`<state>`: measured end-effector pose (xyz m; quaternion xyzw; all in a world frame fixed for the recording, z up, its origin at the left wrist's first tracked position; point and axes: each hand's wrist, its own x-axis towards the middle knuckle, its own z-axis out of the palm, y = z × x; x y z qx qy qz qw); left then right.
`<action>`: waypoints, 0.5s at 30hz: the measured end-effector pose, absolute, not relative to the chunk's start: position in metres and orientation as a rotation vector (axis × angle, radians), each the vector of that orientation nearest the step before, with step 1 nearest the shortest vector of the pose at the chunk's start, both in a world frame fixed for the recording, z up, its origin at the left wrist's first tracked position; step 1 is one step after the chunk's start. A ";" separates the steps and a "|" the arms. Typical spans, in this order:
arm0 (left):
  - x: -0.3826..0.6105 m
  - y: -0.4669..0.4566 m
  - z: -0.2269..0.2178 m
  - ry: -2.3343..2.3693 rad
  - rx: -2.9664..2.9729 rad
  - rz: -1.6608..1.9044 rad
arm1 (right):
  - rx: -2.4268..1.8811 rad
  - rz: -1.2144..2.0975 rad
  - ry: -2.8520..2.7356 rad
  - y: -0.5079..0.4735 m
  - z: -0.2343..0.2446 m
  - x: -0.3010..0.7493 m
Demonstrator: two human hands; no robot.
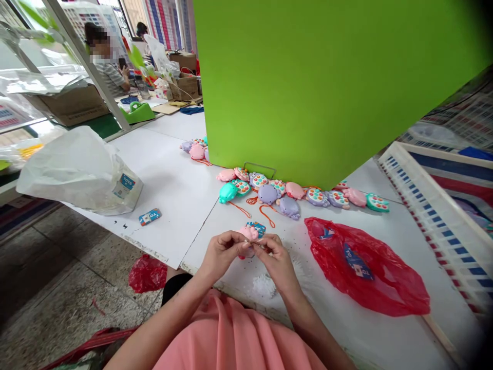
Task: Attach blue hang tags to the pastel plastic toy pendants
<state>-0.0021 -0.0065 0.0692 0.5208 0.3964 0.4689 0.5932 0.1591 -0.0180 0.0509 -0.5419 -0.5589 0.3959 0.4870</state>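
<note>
While the pink toy (249, 234) sat just above the near edge of the white table (173, 180), its blue tag (257, 227) showed behind it; the left hand (221, 253) and right hand (276, 257) both pinched it, fingertips meeting; beyond lay a row of toys (292, 192), and a red bag (370, 272) to the right.

Pink toy (249, 234) of smooth glossy plastic, red bag (393, 288) of crinkly shiny film, matt tabletop (173, 185).

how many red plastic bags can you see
2. The table bag lies on the white table, right of the right hand; the floor bag sits below the table's edge. A red shape at bottom left may be a third.
</note>
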 end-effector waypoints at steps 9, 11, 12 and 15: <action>-0.003 -0.007 0.062 0.980 1.230 1.186 | -1.210 0.719 -1.683 -0.021 0.069 0.157; -0.004 -0.007 0.062 0.997 1.285 1.203 | -1.233 0.633 -1.740 -0.022 0.071 0.156; -0.004 -0.007 0.062 1.005 1.319 1.209 | -1.243 0.594 -1.763 -0.022 0.071 0.155; -0.006 -0.007 0.062 1.029 1.420 1.239 | -1.253 0.495 -1.823 -0.023 0.074 0.154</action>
